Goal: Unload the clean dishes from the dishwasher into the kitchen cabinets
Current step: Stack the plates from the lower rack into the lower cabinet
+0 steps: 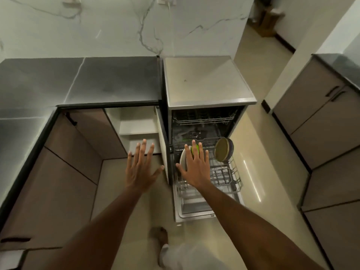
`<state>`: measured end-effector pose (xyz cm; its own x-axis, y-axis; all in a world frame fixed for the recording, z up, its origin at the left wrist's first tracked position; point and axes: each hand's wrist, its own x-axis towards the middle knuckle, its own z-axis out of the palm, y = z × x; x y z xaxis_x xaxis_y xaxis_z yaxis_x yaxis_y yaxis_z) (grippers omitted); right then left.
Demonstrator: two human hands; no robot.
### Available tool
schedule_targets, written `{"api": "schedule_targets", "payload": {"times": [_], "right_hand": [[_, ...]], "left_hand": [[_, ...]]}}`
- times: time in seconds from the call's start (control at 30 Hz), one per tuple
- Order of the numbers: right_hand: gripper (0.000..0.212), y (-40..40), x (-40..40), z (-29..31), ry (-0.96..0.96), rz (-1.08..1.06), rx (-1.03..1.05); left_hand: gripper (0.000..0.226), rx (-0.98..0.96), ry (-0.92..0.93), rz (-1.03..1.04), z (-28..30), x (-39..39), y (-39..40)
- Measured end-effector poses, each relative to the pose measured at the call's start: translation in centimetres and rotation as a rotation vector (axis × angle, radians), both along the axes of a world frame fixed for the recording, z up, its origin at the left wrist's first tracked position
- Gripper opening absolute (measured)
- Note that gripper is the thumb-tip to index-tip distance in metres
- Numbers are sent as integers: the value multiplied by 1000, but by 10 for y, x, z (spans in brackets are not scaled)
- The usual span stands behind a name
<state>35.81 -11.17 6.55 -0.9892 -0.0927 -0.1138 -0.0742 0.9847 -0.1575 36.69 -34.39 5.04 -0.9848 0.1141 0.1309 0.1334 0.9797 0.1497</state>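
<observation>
Left hand: left hand (140,168) spread flat, fingers straight and apart, holding nothing; it hangs in front of the open white-shelved lower cabinet (136,125).
Right hand: right hand (195,168) also splayed wide and empty, palm down, over the pulled-out grey wire lower rack (224,176) of the open dishwasher (210,94).
Dishes near right hand: a white round plate (183,157) stands on edge in the rack, just beyond and partly under the right fingertips; a bright green item (194,150) sits behind it, mostly hidden by the fingers, shape not clear.
Dishes further right: round olive-tan dishes with a dark rim (223,150), on edge and tilted, at the rack's far right corner, past the little-finger side of the right hand.
Key relation: white plate lies straight ahead of the right hand, its face roughly upright, edge running away from the person; right hand is plainly nearer than the left. Contact cannot be told.
Destination: cabinet shelves lie ahead of the left hand, just left of the dishwasher.
Upper rack: upper wire rack (202,118) inside the machine; contents too dark to tell.
Tabletop: dark grey stone tabletop (97,80) above the cabinet.
Step judged: early unloading; likely next a pinch on the plate's top rim, lifted upward.
</observation>
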Motion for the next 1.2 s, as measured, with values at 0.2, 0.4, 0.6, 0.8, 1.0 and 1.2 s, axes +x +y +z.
{"api": "schedule_targets", "payload": {"times": [0.2, 0.4, 0.6, 0.8, 1.0, 1.2], "right_hand": [[86, 85, 21, 28, 52, -87, -19], [88, 174, -3, 16, 23, -149, -38], [89, 261, -72, -17, -6, -183, -124], [87, 329, -133, -52, -104, -184, -176], [89, 357, -195, -107, -196, -192, -199], [88, 356, -253, -239, -239, -160, -149]], "left_hand": [[92, -46, -8, -123, 32, 7, 90], [91, -61, -58, -170, 34, -31, 176], [87, -11, -128, -97, -3, -91, 246], [92, -29, -184, -32, -37, -151, 296], [92, -20, -233, 43, -79, -191, 296], [93, -6, -355, 55, -213, -242, 276]]}}
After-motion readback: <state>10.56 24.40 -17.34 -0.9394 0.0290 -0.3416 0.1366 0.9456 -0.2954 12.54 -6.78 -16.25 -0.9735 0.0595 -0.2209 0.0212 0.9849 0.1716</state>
